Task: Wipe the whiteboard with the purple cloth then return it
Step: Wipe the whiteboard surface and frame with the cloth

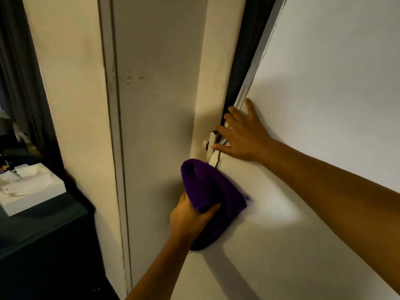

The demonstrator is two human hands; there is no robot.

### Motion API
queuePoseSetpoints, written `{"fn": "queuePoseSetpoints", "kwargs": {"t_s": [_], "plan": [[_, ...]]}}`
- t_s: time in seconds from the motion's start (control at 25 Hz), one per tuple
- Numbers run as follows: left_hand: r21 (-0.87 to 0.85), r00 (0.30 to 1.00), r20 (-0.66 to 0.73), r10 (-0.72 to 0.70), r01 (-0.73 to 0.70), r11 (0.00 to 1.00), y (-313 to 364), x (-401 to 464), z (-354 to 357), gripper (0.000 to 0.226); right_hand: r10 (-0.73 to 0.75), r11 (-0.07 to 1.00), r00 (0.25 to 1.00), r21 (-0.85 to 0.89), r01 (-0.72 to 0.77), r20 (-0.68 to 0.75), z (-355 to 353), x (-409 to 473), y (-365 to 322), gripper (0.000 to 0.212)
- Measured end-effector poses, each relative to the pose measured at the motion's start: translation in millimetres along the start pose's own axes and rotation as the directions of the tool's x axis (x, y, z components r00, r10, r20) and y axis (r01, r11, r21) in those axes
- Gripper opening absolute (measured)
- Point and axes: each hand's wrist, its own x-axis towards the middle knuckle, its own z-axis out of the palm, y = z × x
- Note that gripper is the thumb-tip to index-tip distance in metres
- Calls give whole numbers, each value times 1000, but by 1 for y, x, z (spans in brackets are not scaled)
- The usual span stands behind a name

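Note:
The whiteboard (pixel 324 105) fills the right side of the view, its white face tilted and its metal frame edge running up the left. My left hand (pixel 190 217) grips the bunched purple cloth (pixel 212 195) and presses it against the board's lower left part, near the frame. My right hand (pixel 242 137) lies flat on the board just above, fingers spread and curled over the frame edge beside a white clamp knob (pixel 206 144).
A cream wall and a door frame (pixel 112 126) stand left of the board. A dark cabinet (pixel 43 234) at lower left carries a white box (pixel 32 187) with papers. A dark curtain hangs at the far left.

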Motion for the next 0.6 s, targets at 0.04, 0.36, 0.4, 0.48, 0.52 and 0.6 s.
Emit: {"fn": "queuePoseSetpoints", "kwargs": {"t_s": [0.04,0.36,0.4,0.48,0.52,0.6], "plan": [[6,1000,-3,-9,9,1000,1,-1,-1,112,20,1000,1000,6,-20,-8,0,2,-3,74],[80,943,79,323,-329,941,1,0,-2,76,104,994,992,48,-101,-70,10,1,-9,80],[96,928,84,363,-370,924,0,2,-2,72,105,993,992,54,-101,-73,10,2,-11,79],[96,909,66,411,-416,904,2,4,-1,64,101,993,992,66,-96,-72,11,5,-13,76],[36,903,37,429,-430,902,4,4,0,58,100,993,993,67,-95,-69,12,5,-13,75],[-178,904,-83,419,-428,886,14,5,3,44,106,993,992,61,-103,-64,12,4,-11,73]]}}
